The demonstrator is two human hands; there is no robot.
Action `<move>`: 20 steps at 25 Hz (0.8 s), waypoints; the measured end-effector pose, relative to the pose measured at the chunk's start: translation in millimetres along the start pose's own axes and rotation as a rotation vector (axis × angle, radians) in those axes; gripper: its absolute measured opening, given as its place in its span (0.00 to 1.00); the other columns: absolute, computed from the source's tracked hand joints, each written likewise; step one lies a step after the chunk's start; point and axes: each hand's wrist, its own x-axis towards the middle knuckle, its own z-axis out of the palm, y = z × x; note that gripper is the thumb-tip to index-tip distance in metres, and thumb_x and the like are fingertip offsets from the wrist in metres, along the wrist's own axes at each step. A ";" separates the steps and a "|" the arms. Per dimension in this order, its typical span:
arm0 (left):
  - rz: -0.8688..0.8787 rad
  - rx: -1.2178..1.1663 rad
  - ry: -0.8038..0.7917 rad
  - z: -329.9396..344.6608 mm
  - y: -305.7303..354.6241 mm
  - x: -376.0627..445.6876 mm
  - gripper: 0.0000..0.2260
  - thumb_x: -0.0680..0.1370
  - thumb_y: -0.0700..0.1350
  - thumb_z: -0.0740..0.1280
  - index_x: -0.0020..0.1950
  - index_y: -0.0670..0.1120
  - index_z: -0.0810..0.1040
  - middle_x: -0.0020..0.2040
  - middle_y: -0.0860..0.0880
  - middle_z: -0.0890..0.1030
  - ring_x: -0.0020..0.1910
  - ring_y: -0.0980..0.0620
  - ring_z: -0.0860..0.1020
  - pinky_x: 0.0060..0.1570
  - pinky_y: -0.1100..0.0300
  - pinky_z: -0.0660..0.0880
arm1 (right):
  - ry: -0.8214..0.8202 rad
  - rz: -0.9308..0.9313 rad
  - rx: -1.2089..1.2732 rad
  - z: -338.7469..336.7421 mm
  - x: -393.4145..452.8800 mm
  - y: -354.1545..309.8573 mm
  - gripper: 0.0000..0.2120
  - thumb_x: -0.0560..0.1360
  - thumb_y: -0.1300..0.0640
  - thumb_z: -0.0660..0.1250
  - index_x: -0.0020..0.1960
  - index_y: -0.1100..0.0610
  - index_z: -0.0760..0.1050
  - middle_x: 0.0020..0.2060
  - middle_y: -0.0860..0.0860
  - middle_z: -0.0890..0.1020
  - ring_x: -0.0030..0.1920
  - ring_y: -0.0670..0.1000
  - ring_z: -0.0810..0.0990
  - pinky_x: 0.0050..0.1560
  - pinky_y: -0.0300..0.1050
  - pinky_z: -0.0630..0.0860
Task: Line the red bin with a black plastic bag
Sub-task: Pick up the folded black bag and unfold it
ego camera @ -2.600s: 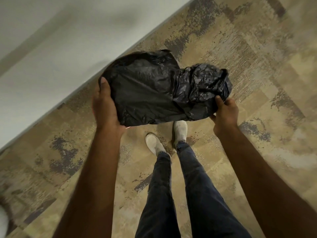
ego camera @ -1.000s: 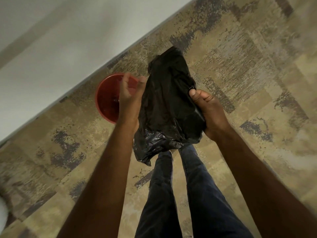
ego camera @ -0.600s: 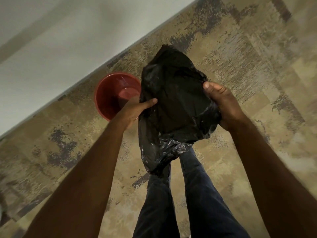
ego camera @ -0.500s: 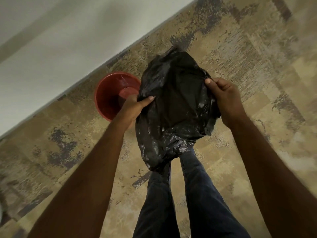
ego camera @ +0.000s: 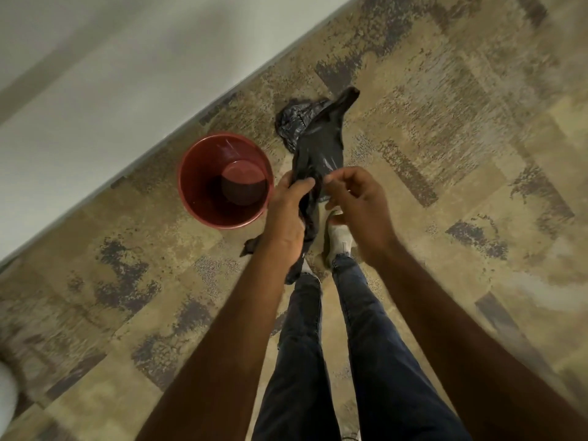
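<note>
Two hands hold the black plastic bag (ego camera: 318, 144) just right of the red bin (ego camera: 203, 202): left hand (ego camera: 286, 214) grip pressed around it, right hand (ego camera: 356, 198) fingertips pinching its edge.

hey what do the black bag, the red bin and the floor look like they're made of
Black bag: thin plastic film, glossy; it crumples into fine wrinkles with light glints, and hangs limp from the left hand.
Red bin: probably moulded plastic, smooth and slightly shiny, with an even thin rim.
Floor: looks like low-pile carpet tiles, matte, with a speckled tan and grey pattern; it could be another textured covering.
</note>
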 end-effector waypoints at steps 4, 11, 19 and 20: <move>-0.046 -0.155 -0.059 6.1 -5.1 -5.8 0.16 0.84 0.44 0.54 0.64 0.43 0.78 0.53 0.46 0.85 0.55 0.49 0.83 0.50 0.59 0.80 | 0.089 0.037 0.142 20.2 -3.5 -4.5 0.12 0.78 0.51 0.74 0.54 0.57 0.78 0.43 0.48 0.84 0.44 0.46 0.84 0.43 0.43 0.81; 0.011 0.035 -0.064 6.5 1.5 -3.0 0.18 0.84 0.39 0.58 0.74 0.42 0.74 0.64 0.43 0.83 0.61 0.51 0.83 0.56 0.58 0.78 | 0.084 -0.031 0.106 12.4 13.3 -13.1 0.05 0.81 0.62 0.70 0.53 0.61 0.83 0.44 0.55 0.88 0.45 0.54 0.87 0.47 0.49 0.85; 0.109 0.170 0.026 13.9 9.6 -5.2 0.18 0.81 0.44 0.71 0.70 0.44 0.75 0.62 0.44 0.85 0.61 0.48 0.84 0.60 0.45 0.82 | -0.029 -0.067 0.108 2.2 15.8 -9.8 0.11 0.84 0.64 0.63 0.55 0.60 0.84 0.44 0.52 0.89 0.46 0.50 0.88 0.49 0.46 0.85; 0.121 0.182 0.037 16.0 9.9 -5.9 0.17 0.81 0.44 0.71 0.69 0.43 0.76 0.61 0.44 0.85 0.61 0.48 0.84 0.59 0.44 0.83 | -0.012 -0.059 0.147 1.7 16.1 -8.7 0.10 0.83 0.65 0.65 0.57 0.62 0.84 0.49 0.55 0.89 0.50 0.54 0.88 0.54 0.51 0.85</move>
